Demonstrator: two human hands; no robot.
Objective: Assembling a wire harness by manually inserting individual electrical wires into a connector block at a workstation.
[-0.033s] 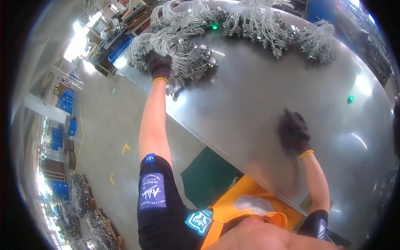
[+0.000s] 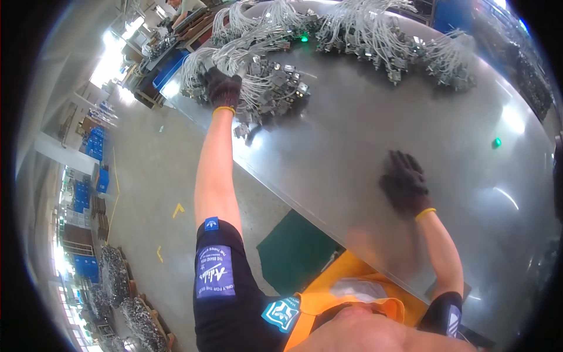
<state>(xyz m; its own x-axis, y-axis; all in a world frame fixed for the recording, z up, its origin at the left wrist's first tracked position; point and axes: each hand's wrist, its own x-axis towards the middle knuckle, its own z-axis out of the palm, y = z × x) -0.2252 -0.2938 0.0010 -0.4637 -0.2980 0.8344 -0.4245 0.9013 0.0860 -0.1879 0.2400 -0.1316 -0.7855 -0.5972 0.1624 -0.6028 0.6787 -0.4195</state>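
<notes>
My left hand (image 2: 223, 89), in a dark knit glove with a yellow cuff, reaches to the far left part of the metal table (image 2: 334, 141). Its fingers are curled into a bundle of white wires (image 2: 202, 63); the fingertips are partly hidden. Grey metal-ended connectors (image 2: 275, 91) lie heaped just right of this hand. My right hand (image 2: 406, 185), gloved the same way, is over the bare metal surface at centre right. Its fingers point away from me, stretched out, and nothing shows in them.
More white-wire bundles (image 2: 366, 35) with grey connectors line the table's far edge. A small green light (image 2: 497, 142) shows at right. At left, blue crates (image 2: 86, 267) and heaped metal parts (image 2: 114, 276) stand on the floor. Another person (image 2: 187, 9) is at the far upper left.
My right hand has moved slightly left over the table, and its fingers show more clearly. My left hand's fingers have drawn in closer on the wires.
</notes>
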